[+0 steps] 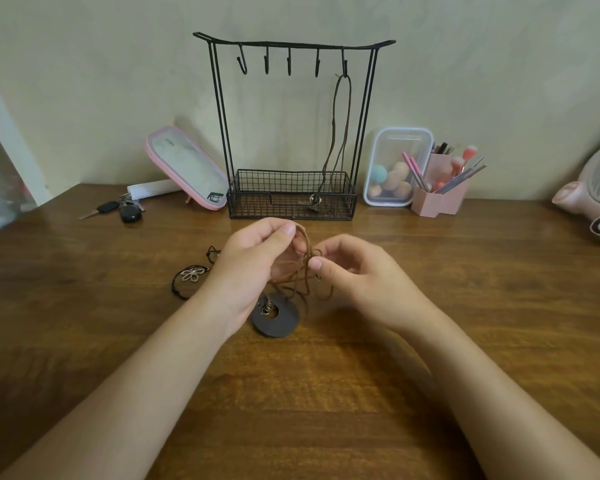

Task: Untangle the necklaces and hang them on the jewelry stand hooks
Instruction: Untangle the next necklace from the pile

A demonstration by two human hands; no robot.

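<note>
At the back edge of the table [447,306] a black wire jewelry stand [291,46] is set, with a brown cord necklace [333,133] hung from its rightmost hook. A tangled brown necklace [305,244] is held up mid-table, its dark disc pendant [278,323] rested on the wood. A black flower-pendant necklace [191,274] is laid just left of it.

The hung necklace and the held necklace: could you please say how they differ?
The hung necklace dangles straight from the stand's rightmost hook, pendant in the wire basket. The held necklace is looped and tangled, pinched by left hand and right hand, disc pendant on the table. Both have brown cords.
</note>
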